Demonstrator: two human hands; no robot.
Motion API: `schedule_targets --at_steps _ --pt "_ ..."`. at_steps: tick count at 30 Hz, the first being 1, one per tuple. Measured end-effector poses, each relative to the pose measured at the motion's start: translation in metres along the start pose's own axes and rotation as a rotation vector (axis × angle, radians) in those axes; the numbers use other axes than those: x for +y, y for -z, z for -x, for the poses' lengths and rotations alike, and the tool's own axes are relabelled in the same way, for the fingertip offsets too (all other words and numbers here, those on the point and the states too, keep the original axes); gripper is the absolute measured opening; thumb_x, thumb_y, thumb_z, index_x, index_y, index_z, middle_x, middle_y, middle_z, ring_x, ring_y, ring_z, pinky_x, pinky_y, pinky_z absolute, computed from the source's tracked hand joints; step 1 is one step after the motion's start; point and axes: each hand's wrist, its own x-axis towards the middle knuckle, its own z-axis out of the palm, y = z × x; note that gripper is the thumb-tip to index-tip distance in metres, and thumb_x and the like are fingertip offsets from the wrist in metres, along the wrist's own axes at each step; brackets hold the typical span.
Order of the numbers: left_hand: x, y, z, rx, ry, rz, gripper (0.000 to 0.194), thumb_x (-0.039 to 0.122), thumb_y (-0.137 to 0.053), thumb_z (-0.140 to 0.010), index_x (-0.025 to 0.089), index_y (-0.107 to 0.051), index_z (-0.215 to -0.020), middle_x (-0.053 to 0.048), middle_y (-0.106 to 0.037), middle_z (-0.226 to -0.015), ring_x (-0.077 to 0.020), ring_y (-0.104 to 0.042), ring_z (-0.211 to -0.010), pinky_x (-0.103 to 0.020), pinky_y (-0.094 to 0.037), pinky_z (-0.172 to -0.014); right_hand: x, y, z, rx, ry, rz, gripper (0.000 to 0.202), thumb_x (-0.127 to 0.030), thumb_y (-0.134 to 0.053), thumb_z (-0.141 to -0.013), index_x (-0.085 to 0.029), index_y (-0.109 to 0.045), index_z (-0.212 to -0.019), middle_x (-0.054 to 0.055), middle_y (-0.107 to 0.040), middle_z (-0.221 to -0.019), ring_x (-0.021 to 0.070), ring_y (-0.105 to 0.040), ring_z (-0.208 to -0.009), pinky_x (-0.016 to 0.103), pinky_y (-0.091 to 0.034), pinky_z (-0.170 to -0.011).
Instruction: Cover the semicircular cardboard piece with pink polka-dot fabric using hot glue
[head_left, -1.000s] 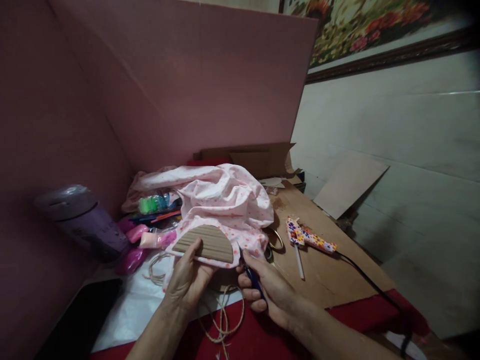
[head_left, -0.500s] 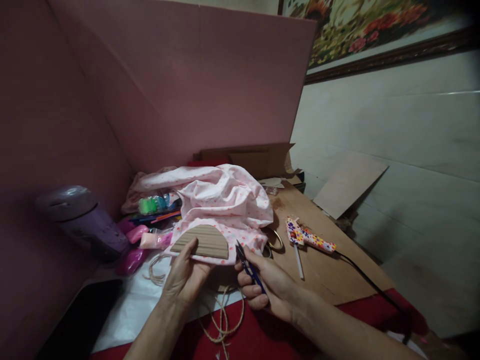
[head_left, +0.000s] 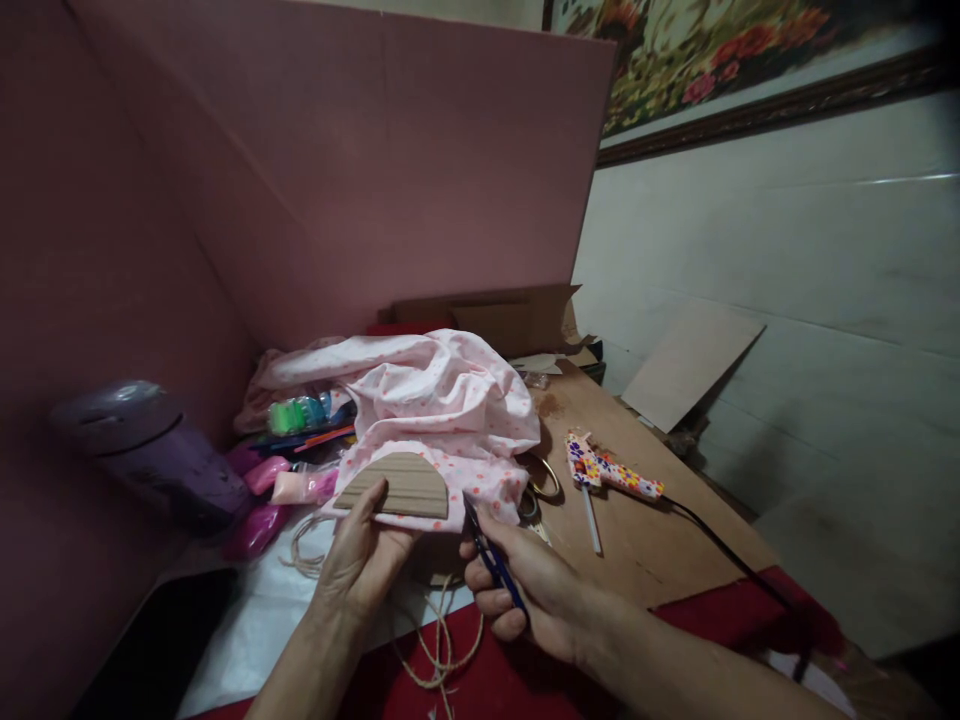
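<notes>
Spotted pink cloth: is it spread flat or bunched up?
Mostly bunched: the cloth heaps in loose folds and creases behind the cardboard half-circle; its near part looks flatter.

Fabric (head_left: 442, 400): I see pale pink, coral-dotted
Cardboard (head_left: 411, 485), on fabric: tan
Glue gun (head_left: 624, 477), right of fabric: multicoloured flowers

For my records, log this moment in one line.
left hand: holding cardboard on cloth; right hand: holding snips by cloth; glue gun: right of cloth
</notes>
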Motion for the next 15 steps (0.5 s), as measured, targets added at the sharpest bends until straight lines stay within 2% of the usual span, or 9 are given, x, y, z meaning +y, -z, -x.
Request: schedule_targets --at_steps 5,12,14,15 --pt "0.0 0.0 0.0 -0.016 0.021 0.013 0.039 0.011 -0.042 -0.085 0.014 -0.049 -0.123 -0.014 -0.069 -0.098 -0.0246 -0.067 -0.085 -0.044 -0.054 -0.077 -0.005 0.0 -0.004 -0.041 0.055 0.02 0.041 -0.056 -0.036 -0.086 -0.017 -0.045 -0.078 -0.008 -0.038 -0.05 0.0006 -0.026 -0.03 0.011 -0.012 -0.029" --pt "0.006 0.0 0.002 -0.016 -0.002 -0.008 0.041 0.011 -0.041 -0.086 0.013 -0.046 -0.126 -0.016 -0.068 -0.101 -0.026 -0.066 -0.089 -0.045 -0.052 -0.08 -0.001 -0.001 0.008 -0.022 0.076 0.082 0.039 -0.055 -0.039 -0.085 -0.018 -0.047 -0.081 -0.008 -0.037 -0.053 0.0009 -0.026 -0.033 0.012 -0.011 -0.032" --pt "0.008 0.0 0.0 -0.006 -0.002 -0.008 0.041 0.011 -0.041 -0.086 0.015 -0.046 -0.126 -0.016 -0.067 -0.104 -0.0255 -0.066 -0.09 -0.045 -0.052 -0.081 -0.005 0.0 0.012 -0.028 0.152 0.185 0.041 -0.059 -0.041 -0.082 -0.019 -0.047 -0.082 -0.008 -0.037 -0.055 0.0012 -0.023 -0.035 0.014 -0.009 -0.034" --pt "0.008 0.0 -0.001 0.003 -0.002 -0.005 0.041 0.011 -0.041 -0.086 0.016 -0.046 -0.126 -0.015 -0.067 -0.104 -0.025 -0.066 -0.088 -0.045 -0.053 -0.08 -0.009 0.0 0.013 -0.017 0.246 0.291 0.041 -0.059 -0.046 -0.079 -0.019 -0.048 -0.082 -0.007 -0.037 -0.056 0.0017 -0.022 -0.036 0.014 -0.011 -0.035"
